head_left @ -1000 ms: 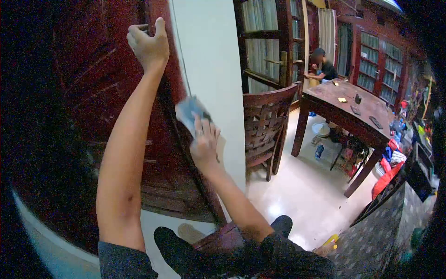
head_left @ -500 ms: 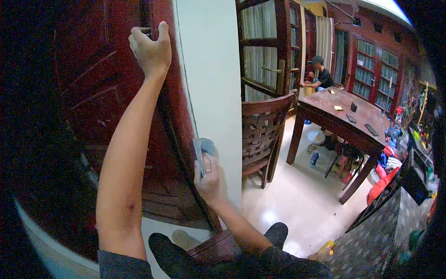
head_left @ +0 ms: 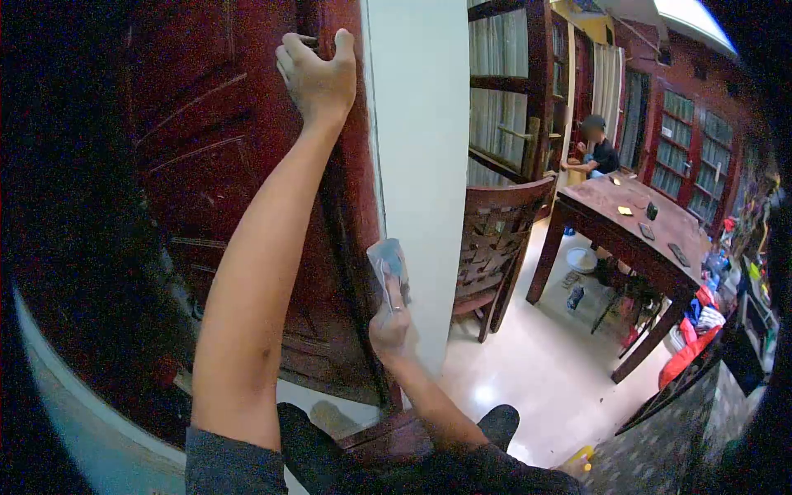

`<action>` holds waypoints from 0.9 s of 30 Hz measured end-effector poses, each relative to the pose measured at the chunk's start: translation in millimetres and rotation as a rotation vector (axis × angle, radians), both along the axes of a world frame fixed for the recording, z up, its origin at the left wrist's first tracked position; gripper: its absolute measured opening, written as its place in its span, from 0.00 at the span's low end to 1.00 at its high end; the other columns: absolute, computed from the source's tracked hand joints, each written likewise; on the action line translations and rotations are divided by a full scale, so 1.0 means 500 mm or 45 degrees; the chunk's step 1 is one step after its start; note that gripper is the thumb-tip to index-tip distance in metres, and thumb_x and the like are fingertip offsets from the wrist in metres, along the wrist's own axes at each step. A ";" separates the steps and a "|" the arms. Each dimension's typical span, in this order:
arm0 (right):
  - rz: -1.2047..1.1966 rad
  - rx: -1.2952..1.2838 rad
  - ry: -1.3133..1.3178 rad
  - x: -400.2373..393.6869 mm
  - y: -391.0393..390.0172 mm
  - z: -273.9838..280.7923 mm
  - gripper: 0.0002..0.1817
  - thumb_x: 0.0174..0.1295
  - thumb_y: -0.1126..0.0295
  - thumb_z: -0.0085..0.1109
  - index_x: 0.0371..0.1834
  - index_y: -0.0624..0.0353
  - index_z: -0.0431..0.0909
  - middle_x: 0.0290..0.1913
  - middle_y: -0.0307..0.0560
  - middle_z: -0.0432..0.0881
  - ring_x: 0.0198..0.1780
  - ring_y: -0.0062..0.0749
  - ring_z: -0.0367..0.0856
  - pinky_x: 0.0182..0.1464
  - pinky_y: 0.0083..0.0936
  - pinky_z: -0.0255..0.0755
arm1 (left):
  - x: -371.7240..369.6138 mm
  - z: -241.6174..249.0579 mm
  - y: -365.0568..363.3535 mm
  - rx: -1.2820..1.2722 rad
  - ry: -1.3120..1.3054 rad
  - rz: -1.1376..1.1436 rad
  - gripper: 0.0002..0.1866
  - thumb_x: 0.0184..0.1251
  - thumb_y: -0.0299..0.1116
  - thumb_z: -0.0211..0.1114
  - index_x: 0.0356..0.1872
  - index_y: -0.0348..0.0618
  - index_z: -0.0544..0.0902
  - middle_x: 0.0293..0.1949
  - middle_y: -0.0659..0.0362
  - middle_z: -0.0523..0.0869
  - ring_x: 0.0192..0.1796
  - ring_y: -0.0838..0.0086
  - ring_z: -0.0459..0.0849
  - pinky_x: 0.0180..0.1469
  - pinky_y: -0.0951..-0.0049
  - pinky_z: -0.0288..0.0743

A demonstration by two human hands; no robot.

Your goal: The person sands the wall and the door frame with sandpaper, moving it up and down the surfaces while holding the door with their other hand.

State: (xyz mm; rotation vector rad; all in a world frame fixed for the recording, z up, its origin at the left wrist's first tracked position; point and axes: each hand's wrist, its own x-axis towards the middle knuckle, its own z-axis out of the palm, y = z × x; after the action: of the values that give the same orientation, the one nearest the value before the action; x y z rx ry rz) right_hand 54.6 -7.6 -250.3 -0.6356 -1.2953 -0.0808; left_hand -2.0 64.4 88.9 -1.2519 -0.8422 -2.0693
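My left hand [head_left: 318,74] is raised high and grips the edge of a dark red wooden door [head_left: 223,181]. Lower down, my right hand [head_left: 390,323] holds a blue-grey cloth [head_left: 387,261] pressed against the door's edge, where it meets the pale wall [head_left: 421,148]. Both arms reach up from the bottom of the view, and my dark trousers and knees show below them.
A wooden chair [head_left: 499,247] stands just right of the wall. Beyond it is a long wooden table [head_left: 635,235] with small items on it; another person [head_left: 598,148] sits at its far end. Clutter and a patterned counter [head_left: 676,421] fill the right side.
My right hand has slid the cloth down the door edge from about mid-height to lower. The left hand keeps its grip up high; the view has shifted right.
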 end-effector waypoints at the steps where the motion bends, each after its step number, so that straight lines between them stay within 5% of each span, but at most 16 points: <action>1: -0.004 -0.039 0.020 0.000 -0.003 0.015 0.24 0.59 0.87 0.39 0.60 0.71 0.67 0.55 0.65 0.76 0.58 0.55 0.75 0.60 0.35 0.68 | -0.002 0.001 -0.001 0.020 0.022 0.006 0.27 0.56 0.51 0.64 0.37 0.33 0.70 0.39 0.44 0.73 0.44 0.51 0.73 0.50 0.57 0.67; 6: 0.090 -0.170 0.089 0.006 0.006 0.144 0.23 0.60 0.85 0.40 0.60 0.69 0.68 0.51 0.69 0.76 0.50 0.59 0.78 0.52 0.37 0.73 | 0.002 0.002 -0.006 -0.005 0.028 -0.088 0.25 0.54 0.48 0.62 0.38 0.34 0.68 0.41 0.43 0.71 0.47 0.48 0.70 0.52 0.53 0.64; 12: 0.053 0.096 0.029 0.018 0.053 0.274 0.27 0.55 0.87 0.36 0.61 0.66 0.66 0.55 0.68 0.74 0.49 0.65 0.77 0.49 0.42 0.74 | 0.001 0.000 -0.005 -0.002 0.036 -0.085 0.25 0.54 0.48 0.63 0.38 0.34 0.68 0.41 0.43 0.71 0.47 0.48 0.70 0.52 0.53 0.64; 14: 0.010 -0.003 -0.015 0.020 0.049 0.269 0.25 0.60 0.85 0.38 0.64 0.64 0.61 0.43 0.72 0.78 0.47 0.66 0.77 0.45 0.45 0.73 | 0.002 -0.005 -0.009 -0.037 0.036 -0.118 0.25 0.54 0.48 0.63 0.38 0.34 0.68 0.41 0.43 0.71 0.47 0.48 0.71 0.52 0.53 0.64; 18: -0.013 0.259 -0.049 0.025 0.040 0.226 0.26 0.62 0.84 0.37 0.66 0.61 0.59 0.43 0.73 0.77 0.49 0.67 0.75 0.46 0.46 0.73 | 0.003 0.001 -0.013 -0.049 0.041 -0.068 0.25 0.55 0.48 0.63 0.39 0.34 0.68 0.41 0.43 0.71 0.47 0.49 0.71 0.52 0.53 0.65; 20: 0.149 -0.337 0.029 0.024 -0.013 0.173 0.24 0.58 0.86 0.40 0.60 0.66 0.68 0.60 0.66 0.70 0.54 0.62 0.75 0.56 0.38 0.71 | 0.003 -0.004 -0.007 -0.062 0.043 -0.064 0.25 0.56 0.48 0.62 0.39 0.33 0.68 0.41 0.43 0.71 0.47 0.49 0.71 0.52 0.53 0.65; 27: -0.076 -0.183 -0.048 -0.004 -0.022 -0.130 0.26 0.64 0.80 0.41 0.68 0.59 0.59 0.59 0.65 0.72 0.60 0.58 0.73 0.57 0.41 0.70 | 0.003 -0.007 -0.025 -0.101 0.044 -0.039 0.25 0.57 0.47 0.62 0.40 0.34 0.68 0.41 0.43 0.71 0.47 0.49 0.71 0.51 0.53 0.65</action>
State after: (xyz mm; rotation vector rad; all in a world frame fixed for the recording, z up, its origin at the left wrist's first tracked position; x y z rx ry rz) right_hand 52.7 -18.4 -315.2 -0.7991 -1.3270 -0.0490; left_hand -0.4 51.7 85.3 -1.3466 -0.9028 -2.0500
